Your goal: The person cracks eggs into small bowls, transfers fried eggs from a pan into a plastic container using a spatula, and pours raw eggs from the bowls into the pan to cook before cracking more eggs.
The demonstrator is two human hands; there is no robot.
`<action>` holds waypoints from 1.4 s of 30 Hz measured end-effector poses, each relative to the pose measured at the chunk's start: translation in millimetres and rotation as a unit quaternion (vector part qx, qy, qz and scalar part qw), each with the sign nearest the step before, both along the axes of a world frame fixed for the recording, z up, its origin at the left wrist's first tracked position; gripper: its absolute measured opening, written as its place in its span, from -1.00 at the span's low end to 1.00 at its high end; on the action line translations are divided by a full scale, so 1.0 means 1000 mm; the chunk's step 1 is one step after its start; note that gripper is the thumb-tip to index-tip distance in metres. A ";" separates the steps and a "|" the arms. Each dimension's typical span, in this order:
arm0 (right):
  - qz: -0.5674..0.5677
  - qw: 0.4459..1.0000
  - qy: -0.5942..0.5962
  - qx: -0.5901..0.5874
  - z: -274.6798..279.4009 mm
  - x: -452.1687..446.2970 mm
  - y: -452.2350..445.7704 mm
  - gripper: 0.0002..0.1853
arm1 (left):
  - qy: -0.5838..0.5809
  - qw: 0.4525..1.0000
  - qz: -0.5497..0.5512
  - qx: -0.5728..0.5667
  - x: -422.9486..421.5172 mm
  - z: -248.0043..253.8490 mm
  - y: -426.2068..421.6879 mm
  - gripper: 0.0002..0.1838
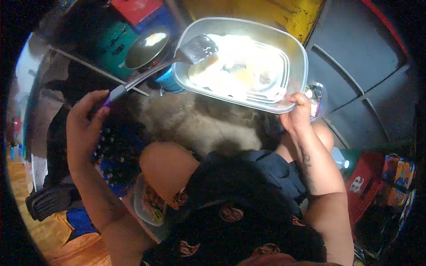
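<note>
My left hand (88, 126) is closed round the purple end of a spatula (153, 71) handle. The spatula's dark, wet blade (202, 48) lies over the left side of a translucent plastic container (297, 66). With fingers at its near right corner, my right hand (296, 111) grips the container and holds it tilted. Inside the container is pale white and yellowish food (226, 73), perhaps fried eggs; strong glare washes out its detail. Left of the container sits a round pan (137, 55) with a small bright white patch in it.
A blue cylinder (171, 82) stands beneath the pan. Green (113, 48), red and yellow (262, 13) surfaces rise behind. Dark grey panels (355, 57) are at right, a red crate (366, 186) below them. A bowl (148, 199) of food sits by my left knee.
</note>
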State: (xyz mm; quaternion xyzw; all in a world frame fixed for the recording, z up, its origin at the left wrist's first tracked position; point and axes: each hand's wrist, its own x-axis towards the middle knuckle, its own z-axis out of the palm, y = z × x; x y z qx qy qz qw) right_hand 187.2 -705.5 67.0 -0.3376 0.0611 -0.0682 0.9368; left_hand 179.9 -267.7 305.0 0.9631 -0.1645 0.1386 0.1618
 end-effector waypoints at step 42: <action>0.038 0.993 0.070 -0.090 0.001 0.000 0.009 -0.50 | 0.005 0.920 0.383 0.082 0.135 -0.119 0.052 -0.73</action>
